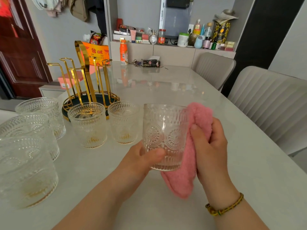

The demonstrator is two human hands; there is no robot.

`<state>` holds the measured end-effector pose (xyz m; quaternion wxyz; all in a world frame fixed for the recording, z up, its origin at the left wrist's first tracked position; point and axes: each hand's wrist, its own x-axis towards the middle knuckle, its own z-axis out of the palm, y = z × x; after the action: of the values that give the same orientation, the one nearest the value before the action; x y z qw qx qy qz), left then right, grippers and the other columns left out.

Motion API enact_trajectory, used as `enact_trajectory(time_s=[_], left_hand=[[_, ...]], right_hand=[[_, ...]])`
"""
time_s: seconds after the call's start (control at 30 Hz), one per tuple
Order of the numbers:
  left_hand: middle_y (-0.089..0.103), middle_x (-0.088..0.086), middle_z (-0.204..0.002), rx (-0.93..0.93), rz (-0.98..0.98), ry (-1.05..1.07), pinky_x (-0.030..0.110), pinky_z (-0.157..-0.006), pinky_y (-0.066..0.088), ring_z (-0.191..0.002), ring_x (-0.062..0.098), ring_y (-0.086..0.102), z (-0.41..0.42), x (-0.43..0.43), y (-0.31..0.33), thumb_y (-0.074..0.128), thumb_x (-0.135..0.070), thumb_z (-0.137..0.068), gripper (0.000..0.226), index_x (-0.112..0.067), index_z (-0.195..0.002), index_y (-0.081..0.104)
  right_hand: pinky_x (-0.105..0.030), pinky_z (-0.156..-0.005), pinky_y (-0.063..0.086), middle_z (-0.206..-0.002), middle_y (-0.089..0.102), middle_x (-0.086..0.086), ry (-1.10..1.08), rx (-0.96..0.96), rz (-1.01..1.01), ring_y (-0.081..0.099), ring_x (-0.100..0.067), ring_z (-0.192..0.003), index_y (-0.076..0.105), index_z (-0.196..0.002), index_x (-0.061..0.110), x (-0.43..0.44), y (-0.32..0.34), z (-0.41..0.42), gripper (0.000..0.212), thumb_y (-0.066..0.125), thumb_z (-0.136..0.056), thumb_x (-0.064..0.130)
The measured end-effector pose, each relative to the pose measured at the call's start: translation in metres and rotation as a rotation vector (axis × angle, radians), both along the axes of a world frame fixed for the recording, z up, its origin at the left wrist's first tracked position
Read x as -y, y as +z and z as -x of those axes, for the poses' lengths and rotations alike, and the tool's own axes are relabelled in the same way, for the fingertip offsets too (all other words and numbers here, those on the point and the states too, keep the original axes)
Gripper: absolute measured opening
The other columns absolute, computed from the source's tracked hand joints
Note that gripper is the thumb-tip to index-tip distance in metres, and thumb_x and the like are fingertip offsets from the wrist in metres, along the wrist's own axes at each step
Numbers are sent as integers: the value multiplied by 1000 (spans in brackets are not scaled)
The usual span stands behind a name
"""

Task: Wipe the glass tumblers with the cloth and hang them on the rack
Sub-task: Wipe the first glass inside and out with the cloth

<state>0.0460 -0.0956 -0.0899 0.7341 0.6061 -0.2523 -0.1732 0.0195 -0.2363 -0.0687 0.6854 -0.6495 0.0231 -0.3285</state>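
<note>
The left hand (144, 156) grips the tumbler (164, 136) low, upright above the table (166, 90), thumb curled across its front; the right hand (211, 146) clamps the pink cloth (187, 163) against the glass's right side. The rack (86, 83) stands well apart.

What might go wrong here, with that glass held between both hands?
The left hand grips the held tumbler only near its base while the right hand presses the pink cloth against its side, so it might slip. The nearest standing tumbler is close to that left hand; a stray wrist might knock it.
</note>
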Motion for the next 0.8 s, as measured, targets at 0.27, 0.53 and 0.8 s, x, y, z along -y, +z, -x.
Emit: enact_trajectory(time_s=[0.27,0.53,0.8], left_hand=[[69,6,-111,-146,80,249,45,-103,41,-106,21,64,-8,-1,-4,63,-52,-51,79,-8,-117,57],[68,6,-113,-11,-104,95,47,-102,42,-109,24,62,-7,0,-8,77,-59,-42,86,-18,-115,59],[72,-19,-92,99,-174,94,12,-72,48,-90,0,66,-5,-1,-4,72,-44,-38,66,-30,-101,58]], right_hand=[[-27,-57,43,-64,56,4,174,-256,74,52,-12,-62,58,-71,19,-8,-5,-3,9,59,-80,17],[-14,-57,48,-67,62,22,-52,54,17,56,4,-63,58,-78,32,-1,2,5,12,66,-69,31],[-23,-62,52,-63,67,13,6,-62,-174,61,-4,-64,66,-73,27,14,14,2,21,56,-84,13]])
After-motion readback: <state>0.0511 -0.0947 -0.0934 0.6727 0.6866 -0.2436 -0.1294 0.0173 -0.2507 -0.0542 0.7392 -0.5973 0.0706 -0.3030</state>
